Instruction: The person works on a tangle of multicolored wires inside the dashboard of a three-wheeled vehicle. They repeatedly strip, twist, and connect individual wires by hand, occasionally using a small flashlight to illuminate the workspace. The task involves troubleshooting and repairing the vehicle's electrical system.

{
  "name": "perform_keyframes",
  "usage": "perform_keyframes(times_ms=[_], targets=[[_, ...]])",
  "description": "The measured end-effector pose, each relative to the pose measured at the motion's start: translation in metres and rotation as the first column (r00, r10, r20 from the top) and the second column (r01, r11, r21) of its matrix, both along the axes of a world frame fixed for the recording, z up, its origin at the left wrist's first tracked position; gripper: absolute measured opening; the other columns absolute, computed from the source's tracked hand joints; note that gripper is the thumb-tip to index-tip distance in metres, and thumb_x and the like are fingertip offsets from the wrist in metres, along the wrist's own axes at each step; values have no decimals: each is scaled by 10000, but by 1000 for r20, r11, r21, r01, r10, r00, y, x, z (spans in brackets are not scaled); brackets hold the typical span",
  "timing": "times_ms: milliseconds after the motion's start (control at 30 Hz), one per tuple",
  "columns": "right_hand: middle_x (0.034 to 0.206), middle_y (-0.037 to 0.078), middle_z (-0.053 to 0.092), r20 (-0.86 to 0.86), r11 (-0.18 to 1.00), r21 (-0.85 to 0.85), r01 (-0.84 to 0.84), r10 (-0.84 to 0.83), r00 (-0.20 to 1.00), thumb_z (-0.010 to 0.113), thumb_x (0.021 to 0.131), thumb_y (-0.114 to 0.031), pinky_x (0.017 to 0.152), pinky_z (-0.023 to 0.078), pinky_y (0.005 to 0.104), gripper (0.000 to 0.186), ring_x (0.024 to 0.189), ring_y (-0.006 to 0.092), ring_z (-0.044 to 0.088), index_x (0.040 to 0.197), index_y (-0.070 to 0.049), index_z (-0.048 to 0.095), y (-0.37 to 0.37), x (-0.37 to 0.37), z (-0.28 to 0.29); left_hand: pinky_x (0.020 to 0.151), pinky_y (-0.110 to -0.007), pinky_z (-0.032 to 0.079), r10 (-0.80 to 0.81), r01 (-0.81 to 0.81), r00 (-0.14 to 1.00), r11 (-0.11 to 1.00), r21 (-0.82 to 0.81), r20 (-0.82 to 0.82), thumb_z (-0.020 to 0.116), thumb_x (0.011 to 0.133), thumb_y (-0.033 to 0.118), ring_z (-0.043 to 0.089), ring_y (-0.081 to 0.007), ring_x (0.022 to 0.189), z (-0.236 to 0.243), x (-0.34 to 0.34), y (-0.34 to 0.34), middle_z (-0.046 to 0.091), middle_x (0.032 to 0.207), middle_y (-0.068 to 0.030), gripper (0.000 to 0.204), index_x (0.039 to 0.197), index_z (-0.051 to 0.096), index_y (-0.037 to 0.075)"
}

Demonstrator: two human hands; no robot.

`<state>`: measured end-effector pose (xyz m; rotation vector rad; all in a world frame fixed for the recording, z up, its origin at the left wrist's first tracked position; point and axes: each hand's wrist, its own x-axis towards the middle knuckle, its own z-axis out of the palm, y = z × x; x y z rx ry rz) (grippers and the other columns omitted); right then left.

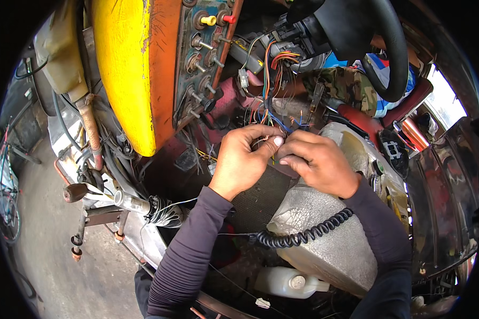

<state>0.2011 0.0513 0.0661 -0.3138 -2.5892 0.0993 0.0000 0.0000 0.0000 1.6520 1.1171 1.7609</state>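
My left hand (242,159) pinches a thin copper-ended wire (265,139) between thumb and index finger, just below a loose bundle of coloured wires (271,111). Close beside it, my right hand (316,159) has its fingers curled at the same wire ends, with a short green wire showing between the hands; their exact grip is partly hidden. Above hangs a dark connector housing (279,48) with more wires under a black steering wheel (396,64). A black coiled cord (303,231) runs between my forearms over a worn silver padded cover (319,250).
A yellow-and-orange panel (122,69) and a switch board (202,64) stand left of the wheel. A camouflage-clad leg, apparently another person's (346,90), is behind the wires. Levers and hoses (96,149) line the left edge above concrete floor (53,239). A white jug (282,282) lies low.
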Motion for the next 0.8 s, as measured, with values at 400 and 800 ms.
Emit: perform_keyframes(times_ms=[400, 800], targets=[[1060, 116, 689, -166, 981, 191, 41, -9, 986, 742, 876, 10, 792, 571, 384, 226, 937, 323, 715, 1092, -57, 738, 1, -5, 7, 780, -357, 514, 164, -99, 922, 975, 198, -351, 658, 991, -5, 641, -254, 839, 14, -8, -10, 633, 928, -133, 74, 1045, 705, -24], [1070, 154, 671, -135, 994, 103, -30, 44, 990, 694, 944, -71, 797, 560, 467, 156, 952, 404, 690, 1094, -26, 681, 12, -7, 8, 777, -337, 483, -28, 35, 971, 999, 27, -237, 702, 985, 45, 592, -157, 853, 17, -9, -20, 599, 915, -74, 82, 1031, 724, -19]])
